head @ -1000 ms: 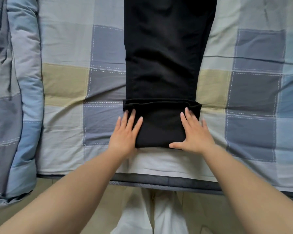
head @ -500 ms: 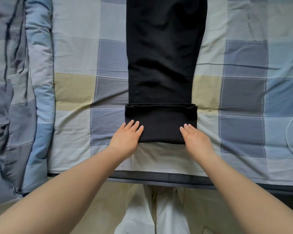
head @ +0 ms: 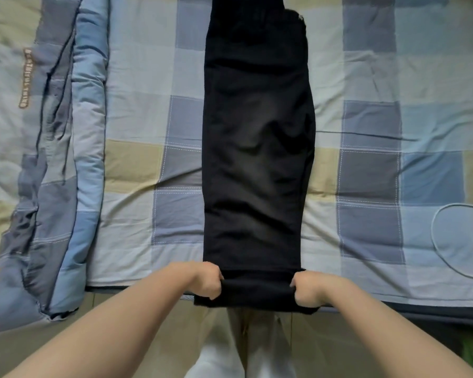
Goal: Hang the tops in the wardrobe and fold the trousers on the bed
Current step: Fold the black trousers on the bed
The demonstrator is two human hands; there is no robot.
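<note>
Trousers: black trousers (head: 257, 148) lie lengthwise on the checked bed (head: 372, 170), legs stacked, waistband at the far end, the near end turned back into a thick fold at the mattress edge.
Left hand: left hand (head: 206, 281) has its fingers clenched round the left end of that fold.
Right hand: right hand (head: 307, 289) grasps the right end the same way; holding both ends likely keeps the fold square while it is carried farther up.
Placement: trousers sit flat and straight, probably so each fold lands even.
Surroundings: rolled quilt (head: 52, 173) left; thin cord (head: 437, 241) right.
</note>
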